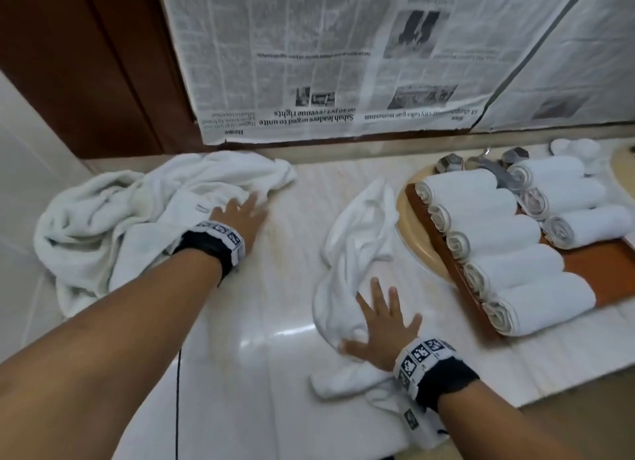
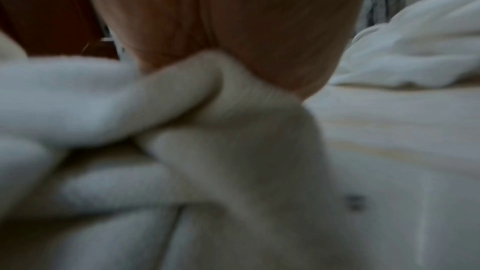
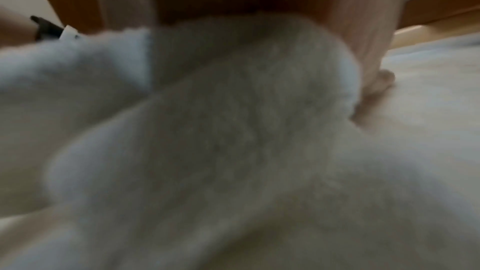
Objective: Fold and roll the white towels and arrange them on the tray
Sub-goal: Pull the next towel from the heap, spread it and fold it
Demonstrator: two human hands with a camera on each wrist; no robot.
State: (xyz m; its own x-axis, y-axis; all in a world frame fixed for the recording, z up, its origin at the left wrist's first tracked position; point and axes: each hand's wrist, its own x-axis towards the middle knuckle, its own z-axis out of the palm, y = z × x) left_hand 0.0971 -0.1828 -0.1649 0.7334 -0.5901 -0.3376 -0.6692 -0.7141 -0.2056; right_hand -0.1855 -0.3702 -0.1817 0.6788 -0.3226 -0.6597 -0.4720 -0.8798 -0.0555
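Resting flat with spread fingers, the right hand point(image 1: 381, 332) presses one loose towel point(image 1: 357, 239) on the counter point(image 1: 275, 322) beside the tray point(image 1: 591, 274), which carries eight rolled towels point(image 1: 494, 232). The left hand point(image 1: 240, 215), fingers straight, lies against one crumpled pile point(image 1: 113, 225) of white cloth.

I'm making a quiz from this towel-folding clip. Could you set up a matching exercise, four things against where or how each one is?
Things:
1. rolled towels
2. towel heap
3. right hand
4. newspaper

States:
A. covering the wall behind the counter
B. lying flat on a crumpled towel
C. lined up on the wooden tray
D. loose at the counter's far left

Pairs: 1-C, 2-D, 3-B, 4-A
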